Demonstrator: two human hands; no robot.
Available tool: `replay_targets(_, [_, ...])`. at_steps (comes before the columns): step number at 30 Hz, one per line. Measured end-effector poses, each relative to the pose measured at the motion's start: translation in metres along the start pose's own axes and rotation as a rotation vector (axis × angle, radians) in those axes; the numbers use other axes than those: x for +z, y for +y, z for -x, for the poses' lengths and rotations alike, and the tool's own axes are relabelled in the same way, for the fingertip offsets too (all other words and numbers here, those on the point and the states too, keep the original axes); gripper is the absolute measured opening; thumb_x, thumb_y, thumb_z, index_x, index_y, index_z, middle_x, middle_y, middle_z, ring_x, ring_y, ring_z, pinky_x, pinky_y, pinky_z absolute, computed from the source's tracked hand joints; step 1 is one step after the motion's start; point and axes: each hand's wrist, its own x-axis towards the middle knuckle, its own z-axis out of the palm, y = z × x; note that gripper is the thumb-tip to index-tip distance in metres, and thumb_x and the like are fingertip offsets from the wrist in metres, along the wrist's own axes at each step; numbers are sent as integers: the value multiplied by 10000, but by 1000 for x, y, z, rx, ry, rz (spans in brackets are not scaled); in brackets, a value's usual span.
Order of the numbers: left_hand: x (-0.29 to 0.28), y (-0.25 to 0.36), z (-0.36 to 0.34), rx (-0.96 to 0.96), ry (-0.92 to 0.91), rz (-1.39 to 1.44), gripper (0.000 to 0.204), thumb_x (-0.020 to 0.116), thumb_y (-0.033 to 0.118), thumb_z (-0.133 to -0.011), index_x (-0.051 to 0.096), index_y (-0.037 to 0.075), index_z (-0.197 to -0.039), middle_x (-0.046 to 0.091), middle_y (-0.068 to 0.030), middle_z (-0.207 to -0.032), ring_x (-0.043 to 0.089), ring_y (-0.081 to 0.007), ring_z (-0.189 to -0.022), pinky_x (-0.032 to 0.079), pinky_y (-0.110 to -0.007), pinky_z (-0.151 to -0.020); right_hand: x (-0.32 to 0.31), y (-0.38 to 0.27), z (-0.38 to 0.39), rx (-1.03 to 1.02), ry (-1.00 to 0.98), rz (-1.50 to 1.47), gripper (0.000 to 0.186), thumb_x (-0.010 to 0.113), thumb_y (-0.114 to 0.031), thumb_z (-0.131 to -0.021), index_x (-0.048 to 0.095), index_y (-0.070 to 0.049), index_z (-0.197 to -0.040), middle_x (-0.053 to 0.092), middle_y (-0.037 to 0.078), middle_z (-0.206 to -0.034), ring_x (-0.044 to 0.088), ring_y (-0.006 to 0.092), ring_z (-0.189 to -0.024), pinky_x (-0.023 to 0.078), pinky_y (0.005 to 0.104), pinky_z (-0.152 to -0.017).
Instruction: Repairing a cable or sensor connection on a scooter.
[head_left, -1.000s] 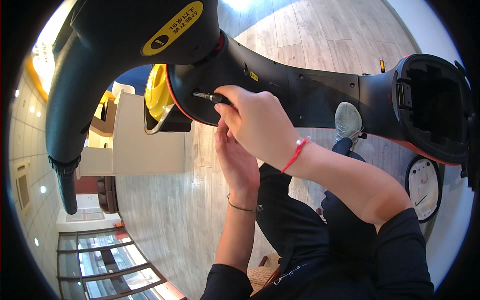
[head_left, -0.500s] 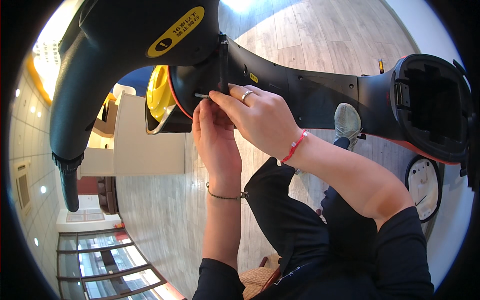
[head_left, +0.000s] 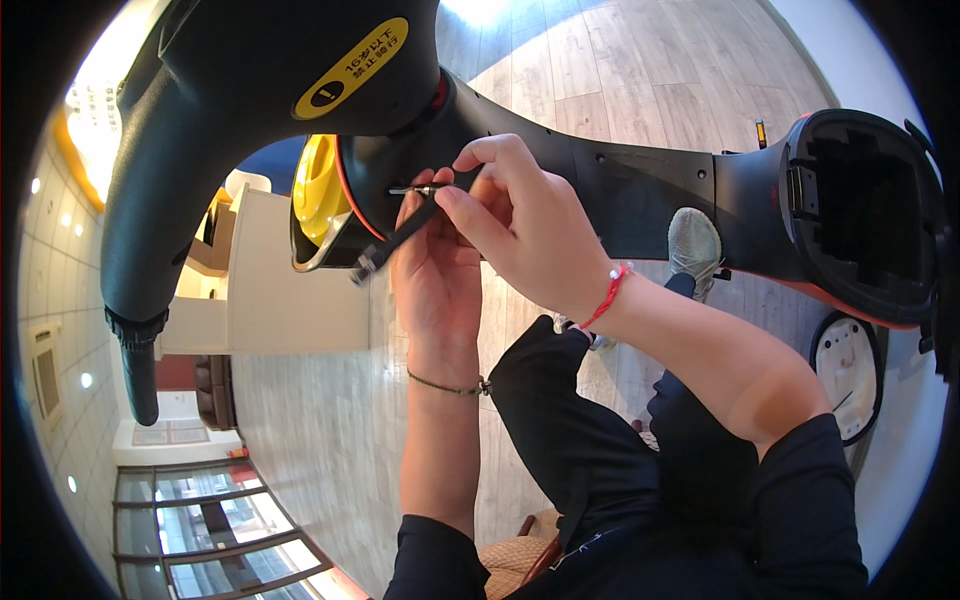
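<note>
A black-handled ratchet wrench (head_left: pixel 395 242) is at the front of a black scooter-like body (head_left: pixel 640 185). Its silver shaft points left, with the tip at a small dark hole in the body beside the red trim. My left hand (head_left: pixel 440 285), palm up, closes its fingers around the shaft and head from below; the handle crosses in front of them, smeared by motion. From the right, my right hand (head_left: pixel 525 220) has its thumb on the wrench head and its index finger arched above. Its other fingers curl in, partly hidden.
A large black curved part with a yellow warning label (head_left: pixel 352 66) hangs at upper left, above a yellow part (head_left: pixel 317 190). At right lies an open black compartment (head_left: pixel 865 200). A white-lined lid (head_left: pixel 846 375) leans below it. A pale counter (head_left: pixel 285 275) stands at left.
The wrench handle has swung from pointing up to pointing down left. My right hand has lifted its index finger off the head, and its thumb now rests there. My left hand stays nearly in place.
</note>
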Motion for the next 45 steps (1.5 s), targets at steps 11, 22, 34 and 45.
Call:
replay_targets(11, [2, 6, -1, -29, -21, -159, 389, 412, 279, -1053, 494, 50, -1357, 599, -89, -1284, 593, -180, -1123, 477, -313, -971, 10, 2, -3, 278, -157, -243, 250, 601, -208, -909, 665, 34, -913, 679, 162, -757, 679, 289, -688, 526, 347, -644])
replay_targets(22, [-2, 2, 6, -8, -44, -252, 400, 371, 332, -1065, 541, 54, -1297, 619, -65, -1224, 586, -175, -1142, 455, -325, -1002, 8, 5, 1, -268, 89, 388, 166, 604, -99, -827, 702, -45, -950, 679, 141, -863, 688, 290, -756, 566, 364, -644])
replay_targets(34, [-12, -3, 1, -19, 52, -70, 222, 477, 159, -1037, 573, 5, -1165, 642, -65, -1073, 624, -136, -1004, 516, -271, -894, 10, 21, -4, -656, 121, 416, 61, 638, -47, -776, 636, -47, -837, 673, 89, -987, 686, 235, -875, 576, 310, -687])
replay_targets(45, [-1, -7, 0, 53, 56, -73, 323, 495, 205, -1033, 534, -27, -1255, 623, -95, -1138, 607, -137, -1041, 511, -271, -928, 7, 20, -1, -563, 39, 349, 56, 632, -22, -784, 617, -33, -837, 692, 99, -966, 678, 256, -924, 578, 321, -749])
